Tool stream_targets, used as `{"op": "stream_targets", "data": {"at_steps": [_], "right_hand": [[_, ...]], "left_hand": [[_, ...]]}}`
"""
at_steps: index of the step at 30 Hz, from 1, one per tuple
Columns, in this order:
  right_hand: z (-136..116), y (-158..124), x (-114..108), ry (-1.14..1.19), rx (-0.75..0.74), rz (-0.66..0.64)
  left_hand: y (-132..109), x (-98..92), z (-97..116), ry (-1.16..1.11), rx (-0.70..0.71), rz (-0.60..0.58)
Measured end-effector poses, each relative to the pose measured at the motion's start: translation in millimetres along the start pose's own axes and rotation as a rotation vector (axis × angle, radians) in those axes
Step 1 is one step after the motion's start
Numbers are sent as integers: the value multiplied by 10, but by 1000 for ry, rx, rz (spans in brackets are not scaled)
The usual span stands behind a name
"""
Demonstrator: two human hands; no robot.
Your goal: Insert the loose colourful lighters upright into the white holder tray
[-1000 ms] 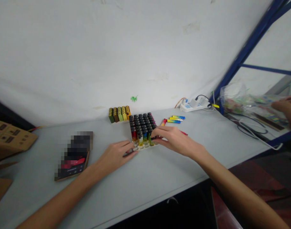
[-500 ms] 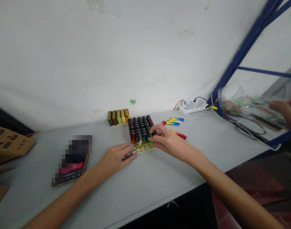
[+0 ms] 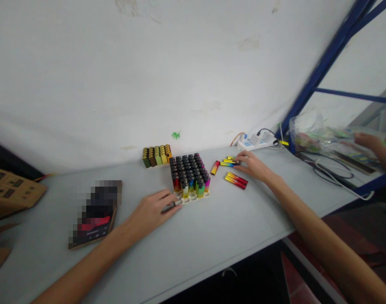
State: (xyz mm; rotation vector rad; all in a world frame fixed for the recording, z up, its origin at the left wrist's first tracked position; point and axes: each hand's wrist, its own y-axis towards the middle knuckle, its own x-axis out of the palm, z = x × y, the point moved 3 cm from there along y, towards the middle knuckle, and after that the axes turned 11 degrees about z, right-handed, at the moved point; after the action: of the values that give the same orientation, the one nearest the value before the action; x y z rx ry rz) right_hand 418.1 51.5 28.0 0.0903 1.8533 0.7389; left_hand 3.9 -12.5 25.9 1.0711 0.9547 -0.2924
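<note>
A pale tray (image 3: 206,194) holds upright lighters (image 3: 188,169) with black tops and coloured bodies. My left hand (image 3: 158,206) is closed around a dark, slim tool (image 3: 169,207) whose tip reaches the tray's front left corner. To the right of the tray, my right hand (image 3: 247,164) has its fingertips at the blue and yellow sleeves (image 3: 228,163); whether it grips one is too small to tell. A red and yellow sleeve (image 3: 215,168) lies between this hand and the tray. Several more red and yellow sleeves (image 3: 236,180) lie below the hand.
Behind the tray, a second group of gold-topped lighters (image 3: 157,155) stands near the wall. A pixelated phone (image 3: 96,215) lies at left, beside a cardboard box (image 3: 17,188). A white power strip (image 3: 256,141) is at back right. Another person's hand (image 3: 368,141) shows beyond the blue frame (image 3: 319,69).
My right hand has moved from the tray's front right part to the sleeves at right, uncovering the front lighters and the red and yellow sleeves. My left hand stays in place.
</note>
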Motion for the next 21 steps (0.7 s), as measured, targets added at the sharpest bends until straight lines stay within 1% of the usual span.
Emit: {"op": "stream_targets", "data": {"at_steps": [3, 6, 9, 11, 12, 14, 16, 18, 21], "right_hand": [[-120, -52, 20, -41, -61, 8], [-152, -44, 28, -31, -61, 7], [-153, -17, 20, 18, -39, 8], [-183, -13, -35, 68, 12, 53], [-210, -18, -81, 109, 62, 92], [-293, -42, -186, 254, 195, 169], [-418, -67, -276, 448, 313, 216], [-571, -69, -345, 635, 383, 284], [-813, -31, -405, 886, 450, 443]], "left_hand": [[3, 3, 2, 6, 1, -6], [-3, 11, 1, 4, 10, -7], [-11, 17, -1, 11, 17, -1], [-15, 18, -2, 17, 16, -1], [-15, 17, -1, 18, 15, -2], [-13, 14, 4, 21, 15, -3], [-9, 9, 13, 17, 14, -4], [-6, 9, 20, 11, 8, -15], [-3, 12, 30, 3, 3, -17]]}}
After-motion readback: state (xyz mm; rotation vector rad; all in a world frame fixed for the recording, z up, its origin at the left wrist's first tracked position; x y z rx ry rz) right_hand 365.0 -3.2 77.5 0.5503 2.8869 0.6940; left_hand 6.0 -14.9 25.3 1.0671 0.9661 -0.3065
